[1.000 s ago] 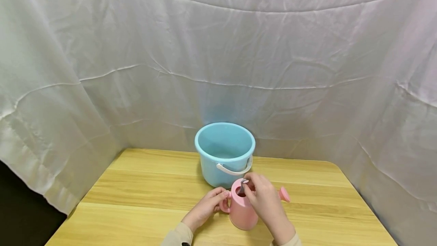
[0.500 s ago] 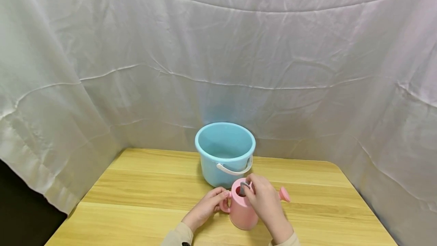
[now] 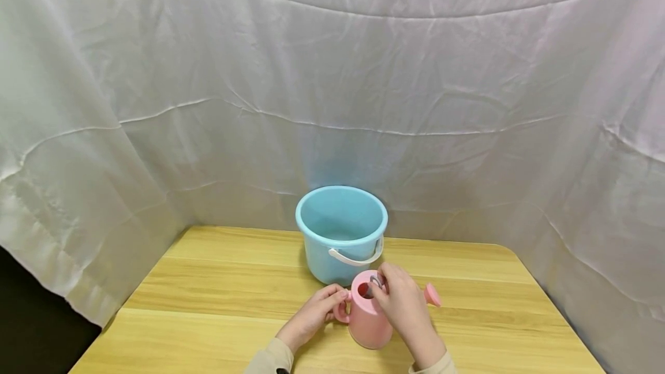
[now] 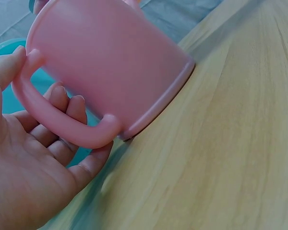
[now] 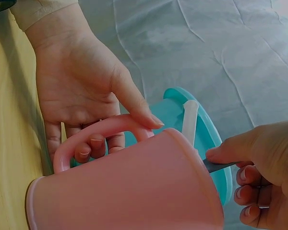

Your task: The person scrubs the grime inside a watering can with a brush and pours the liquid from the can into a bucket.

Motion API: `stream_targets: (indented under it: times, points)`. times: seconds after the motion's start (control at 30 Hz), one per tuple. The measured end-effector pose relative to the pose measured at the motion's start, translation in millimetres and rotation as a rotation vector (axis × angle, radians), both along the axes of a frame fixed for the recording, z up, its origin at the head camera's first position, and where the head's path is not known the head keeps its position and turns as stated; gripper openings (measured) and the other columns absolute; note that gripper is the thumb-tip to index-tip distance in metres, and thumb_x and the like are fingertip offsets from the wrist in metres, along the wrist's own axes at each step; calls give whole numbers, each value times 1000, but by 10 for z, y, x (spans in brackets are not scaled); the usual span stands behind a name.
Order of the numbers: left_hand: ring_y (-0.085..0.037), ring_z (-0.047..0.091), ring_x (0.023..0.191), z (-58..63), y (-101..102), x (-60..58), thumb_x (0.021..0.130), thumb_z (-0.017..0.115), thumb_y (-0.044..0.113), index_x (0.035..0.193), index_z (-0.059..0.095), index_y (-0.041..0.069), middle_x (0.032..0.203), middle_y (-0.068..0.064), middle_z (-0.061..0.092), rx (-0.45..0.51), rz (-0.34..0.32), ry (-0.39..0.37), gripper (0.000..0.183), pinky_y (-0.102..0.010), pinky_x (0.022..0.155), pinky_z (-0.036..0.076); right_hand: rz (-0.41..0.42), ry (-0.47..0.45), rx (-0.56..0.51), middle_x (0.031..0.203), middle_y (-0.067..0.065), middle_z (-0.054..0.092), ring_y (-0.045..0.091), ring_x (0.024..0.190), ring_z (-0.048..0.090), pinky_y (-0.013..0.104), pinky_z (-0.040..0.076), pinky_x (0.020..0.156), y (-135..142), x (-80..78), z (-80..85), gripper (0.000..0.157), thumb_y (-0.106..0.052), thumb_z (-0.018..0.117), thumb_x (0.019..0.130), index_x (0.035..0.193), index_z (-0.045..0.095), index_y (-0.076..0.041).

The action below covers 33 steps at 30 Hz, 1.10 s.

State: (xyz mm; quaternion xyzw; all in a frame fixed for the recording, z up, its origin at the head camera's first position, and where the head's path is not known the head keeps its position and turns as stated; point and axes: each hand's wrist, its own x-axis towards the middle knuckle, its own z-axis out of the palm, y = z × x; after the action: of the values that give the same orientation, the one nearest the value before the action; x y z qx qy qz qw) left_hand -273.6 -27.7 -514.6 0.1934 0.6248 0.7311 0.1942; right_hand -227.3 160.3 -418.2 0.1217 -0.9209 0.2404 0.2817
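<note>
A pink watering can (image 3: 370, 331) stands upright on the table, its round top opening facing up and its spout head (image 3: 432, 295) pointing right. My left hand (image 3: 313, 315) grips the can's handle (image 4: 62, 122), thumb on the upper end and fingers curled through the loop. Over the opening, my right hand (image 3: 406, 303) pinches a thin grey object (image 5: 219, 166) between thumb and fingers. Its lower part sits inside the can, where the wall and my hand hide it, so its kind is unclear.
Right behind the can stands a light blue bucket (image 3: 324, 261) with a white handle (image 3: 355, 261) hanging at its front. The wooden table (image 3: 218, 293) ends at grey-white curtains (image 3: 332, 74) behind and at both sides.
Inside the opening, the grey object has turned and shifted slightly right, with my right fingers moving a little. My left hand, the can and the bucket stay in place.
</note>
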Motion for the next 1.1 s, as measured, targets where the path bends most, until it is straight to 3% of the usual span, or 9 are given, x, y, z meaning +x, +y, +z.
stream_targets:
  times: [0.17,0.43,0.6,0.83,1.1]
  points:
    - [-13,61,75,3,-3,3,100,52,31,104,56,-2,69,3,53,-19,2,4,34,-27,79,54,-3,38,-7,63,-7,37,6,59,35,17,30,51,-6,9,-6,32,-5,77,76,71,48,-16]
    - [-14,61,75,5,3,3,99,53,31,104,56,-3,70,1,53,-21,9,4,34,-27,80,54,7,248,-30,65,-6,42,3,59,34,14,31,49,-3,35,33,32,2,78,68,73,51,-14]
    - [-15,61,75,2,4,5,99,53,31,104,55,-5,70,1,53,-21,14,0,36,-27,79,54,26,328,-49,67,-7,44,3,61,38,14,33,50,17,52,78,31,4,78,66,76,53,-12]
    - [-14,61,74,3,7,8,100,53,31,108,51,-12,69,1,52,-26,17,10,43,-27,79,54,41,354,-35,68,-7,44,2,63,38,12,33,51,28,58,103,30,3,78,67,77,53,-11]
    - [-13,61,74,-2,4,2,100,52,29,104,55,-4,70,2,53,-6,9,2,34,-27,79,54,45,360,-29,68,-7,44,2,63,37,10,31,51,34,51,104,30,2,79,67,77,53,-11]
